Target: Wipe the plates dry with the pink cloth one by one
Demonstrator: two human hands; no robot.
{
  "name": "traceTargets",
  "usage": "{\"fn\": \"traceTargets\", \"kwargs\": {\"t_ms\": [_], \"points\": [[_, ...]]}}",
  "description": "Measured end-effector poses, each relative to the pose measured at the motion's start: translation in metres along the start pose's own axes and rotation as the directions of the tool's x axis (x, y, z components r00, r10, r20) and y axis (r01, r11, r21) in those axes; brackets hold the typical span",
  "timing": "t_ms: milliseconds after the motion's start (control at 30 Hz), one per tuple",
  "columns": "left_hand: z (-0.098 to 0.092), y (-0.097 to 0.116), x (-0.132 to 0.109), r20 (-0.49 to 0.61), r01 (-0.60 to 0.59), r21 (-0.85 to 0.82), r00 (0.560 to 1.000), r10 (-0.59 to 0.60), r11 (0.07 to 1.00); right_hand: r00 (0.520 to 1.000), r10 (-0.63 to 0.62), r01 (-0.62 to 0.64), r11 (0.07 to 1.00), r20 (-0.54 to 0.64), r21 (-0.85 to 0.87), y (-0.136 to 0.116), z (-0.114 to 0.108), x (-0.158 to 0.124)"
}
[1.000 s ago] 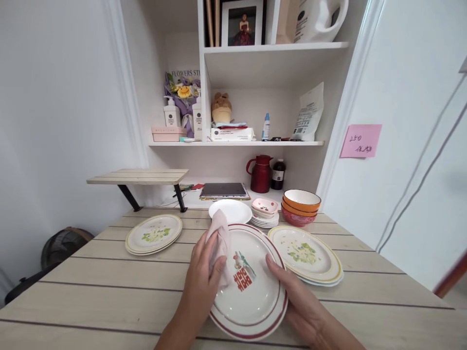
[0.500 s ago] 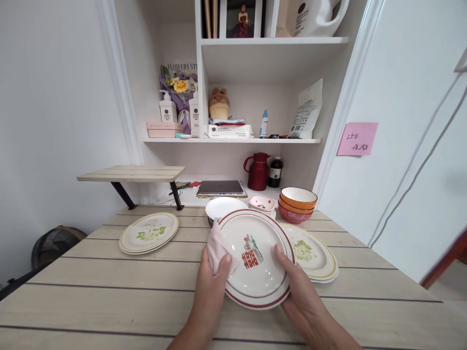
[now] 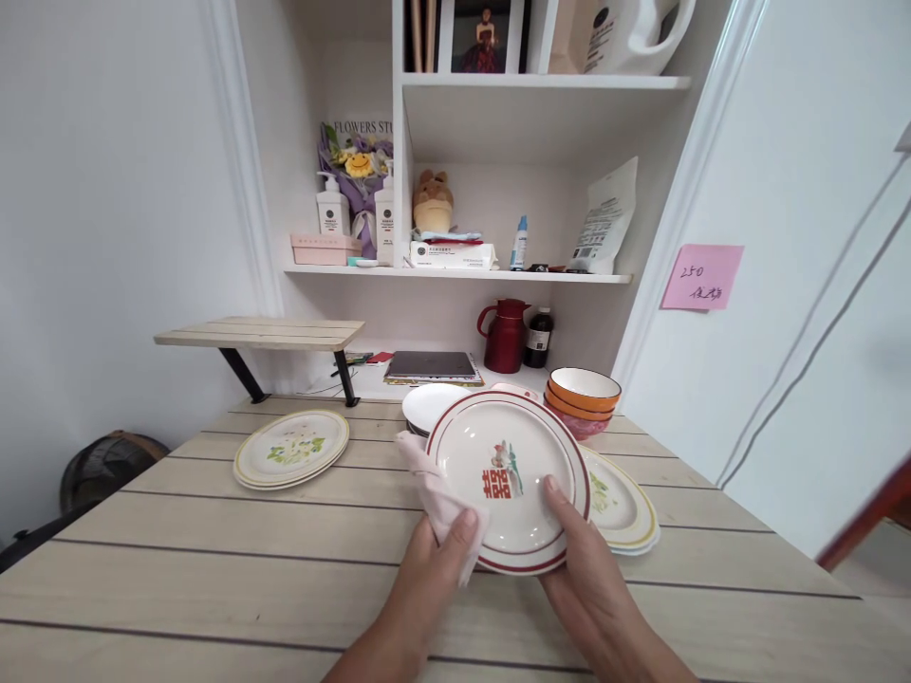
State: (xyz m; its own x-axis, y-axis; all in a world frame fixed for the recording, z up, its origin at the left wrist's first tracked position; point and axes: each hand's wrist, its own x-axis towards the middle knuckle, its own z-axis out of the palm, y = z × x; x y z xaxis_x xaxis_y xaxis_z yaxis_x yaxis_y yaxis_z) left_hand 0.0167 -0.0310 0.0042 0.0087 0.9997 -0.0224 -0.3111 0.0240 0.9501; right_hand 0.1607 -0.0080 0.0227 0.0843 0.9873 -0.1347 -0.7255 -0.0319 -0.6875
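Note:
A white plate (image 3: 527, 446) with dark red rings and a red printed character is held tilted above the table, its face toward me. My right hand (image 3: 580, 550) grips its lower right edge, thumb on the face and fingers underneath. My left hand (image 3: 434, 569) pinches a pale pink cloth (image 3: 437, 489) against the plate's lower left rim; the fingers behind are hidden. Partly behind the plate, to the right, lies a stack of yellow-rimmed plates (image 3: 630, 507). Another stack of yellow-rimmed plates (image 3: 291, 451) with leaf prints rests on the left.
Behind the held plate are white dishes (image 3: 431, 403) and stacked orange and red bowls (image 3: 584, 389). A small raised shelf (image 3: 263, 332) on black legs stands at the back left of the slatted table (image 3: 213, 579). Further back are a laptop (image 3: 431, 364) and a red jug (image 3: 505, 337).
The plate has risen slightly and turned, so its print sits more upright. My left hand and the cloth have slid along the rim from the left side to the lower left.

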Motion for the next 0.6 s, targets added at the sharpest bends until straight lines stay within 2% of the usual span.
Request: {"fn": "traceTargets", "kwargs": {"t_ms": [200, 300, 400, 500, 600], "points": [[-0.006, 0.011, 0.0, -0.016, -0.057, -0.225, 0.998, 0.055, 0.973, 0.971, 0.18, -0.18, 0.984, 0.156, -0.019, 0.009, 0.003, -0.007], [-0.013, 0.018, 0.003, -0.066, -0.098, -0.273, 0.994, 0.083, 0.957, 0.957, 0.175, -0.163, 0.984, 0.23, -0.071, 0.004, 0.004, -0.01], [-0.024, 0.028, 0.004, -0.153, -0.188, -0.105, 0.973, 0.171, 0.977, 0.95, 0.095, -0.075, 0.994, 0.297, -0.08, -0.01, 0.004, -0.011], [-0.031, 0.037, 0.001, -0.141, -0.202, 0.137, 0.965, 0.221, 0.97, 0.948, 0.077, -0.03, 0.988, 0.31, -0.153, -0.022, 0.001, -0.011], [-0.031, 0.04, -0.002, -0.113, -0.199, 0.227, 0.967, 0.228, 0.953, 0.943, 0.105, -0.019, 0.964, 0.315, -0.263, -0.025, -0.001, -0.011]]}}
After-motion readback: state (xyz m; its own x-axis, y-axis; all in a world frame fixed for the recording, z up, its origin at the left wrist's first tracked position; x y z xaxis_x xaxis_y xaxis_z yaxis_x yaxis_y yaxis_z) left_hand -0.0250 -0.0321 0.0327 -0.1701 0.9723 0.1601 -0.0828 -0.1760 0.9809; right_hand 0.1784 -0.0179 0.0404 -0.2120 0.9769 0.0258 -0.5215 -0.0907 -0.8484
